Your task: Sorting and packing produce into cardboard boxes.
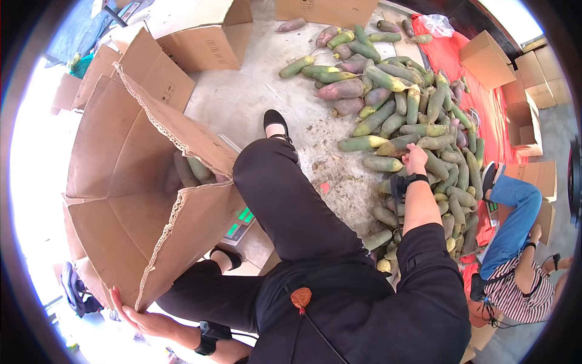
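Observation:
Green and purplish radishes (pixel 436 132) lie in a large heap on the floor. My right hand (pixel 414 160) is at the near-left side of the heap, its fingers curled at the end of a green radish (pixel 398 144); whether they grip it cannot be told. On the left stands a tall open cardboard box (pixel 113 182), with several radishes (pixel 193 169) low inside. My left hand (pixel 141 318) holds the lower flap of this box at its edge, thumb on one side and fingers on the other. Under the box's right side shows a scale with a green-lit display (pixel 244 216).
Another cardboard box (pixel 204 45) stands at the top left. Right of the heap lies a red sheet (pixel 489 118), with open cartons (pixel 523 127) beyond. A person in a striped shirt (pixel 518 291) sits at the lower right beside another scale. My legs lie between box and heap.

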